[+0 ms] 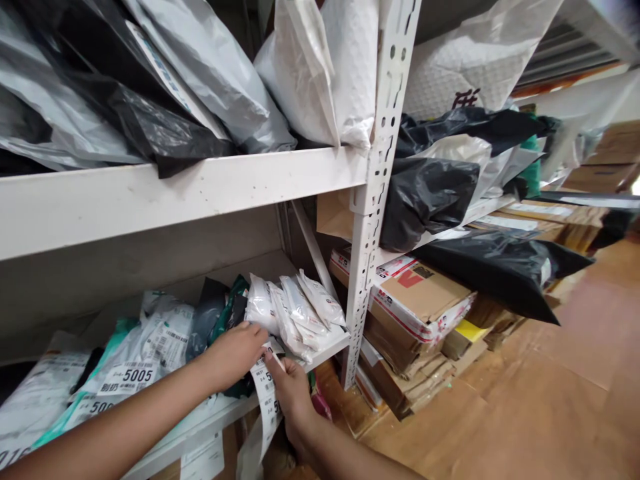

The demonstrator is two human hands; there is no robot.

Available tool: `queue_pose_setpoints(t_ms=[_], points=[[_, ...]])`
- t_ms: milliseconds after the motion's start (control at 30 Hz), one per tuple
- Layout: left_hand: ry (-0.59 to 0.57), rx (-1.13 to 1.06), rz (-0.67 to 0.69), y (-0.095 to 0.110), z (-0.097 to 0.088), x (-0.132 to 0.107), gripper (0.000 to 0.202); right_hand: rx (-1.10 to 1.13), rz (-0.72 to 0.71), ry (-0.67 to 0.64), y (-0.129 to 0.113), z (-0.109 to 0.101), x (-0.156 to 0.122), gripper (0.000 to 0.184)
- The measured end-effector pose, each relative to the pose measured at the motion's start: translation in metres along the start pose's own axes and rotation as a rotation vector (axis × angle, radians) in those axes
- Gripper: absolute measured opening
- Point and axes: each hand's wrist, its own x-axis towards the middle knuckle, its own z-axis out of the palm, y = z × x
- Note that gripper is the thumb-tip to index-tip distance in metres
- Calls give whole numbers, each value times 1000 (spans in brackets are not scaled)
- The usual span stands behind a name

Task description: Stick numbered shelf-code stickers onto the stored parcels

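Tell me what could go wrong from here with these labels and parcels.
The long white paper label strip hangs in front of the white metal lower shelf and might snag. The left hand sits close to the small white plastic parcels, so a bump could knock one off. The crumpled black plastic parcel overhanging the white metal upper beam could slip down.

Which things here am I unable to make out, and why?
In the head view:
Full numbers on the label strip: partly covered by the right hand.
Palm of the left hand: hidden by its own back.
Bottom-left label: cut off by the left edge.
Far cartons: blurred.
Contents of the black bags: hidden by opaque plastic.
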Motion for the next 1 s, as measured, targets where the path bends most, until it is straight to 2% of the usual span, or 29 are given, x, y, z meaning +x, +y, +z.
queue_pose_setpoints(t_ms=[133, 267, 333, 400, 467, 500, 633, 700, 767, 833, 1000], points=[[-5, -25, -88, 3, 1, -1, 26, 50, 142, -69, -2, -12, -17, 61], [-28, -57, -118, 4, -4, -4, 23, -79, 237, -125, -25, -19, -42, 61], [37, -128, -191, 1, -9, -2, 28, -79, 138, -165, -40, -13, -48, 58], [215, -148, -238, -7, -14, 2, 34, -28, -32, -128, -49, -1, -44, 49], [369, -169, -205, -18, -18, 9, 31, 21, -151, -81, -49, 15, -28, 39], [391, -203, -175, -26, -19, 12, 27, 38, -171, -64, -46, 24, -18, 36], [273, -404, 1, -59, -19, 22, 9, -23, -239, 63, -32, 50, 18, 23], [203, -450, 136, -72, -21, 23, 13, -136, -300, 165, -32, 58, 26, 16], [135, -465, 211, -79, -27, 23, 16, -265, -319, 272, -35, 62, 28, 17], [107, -460, 205, -81, -34, 22, 12, -384, -291, 351, -39, 64, 30, 20], [64, -400, 104, -73, -44, 29, 31, -458, -172, 394, -28, 60, 50, 21]])
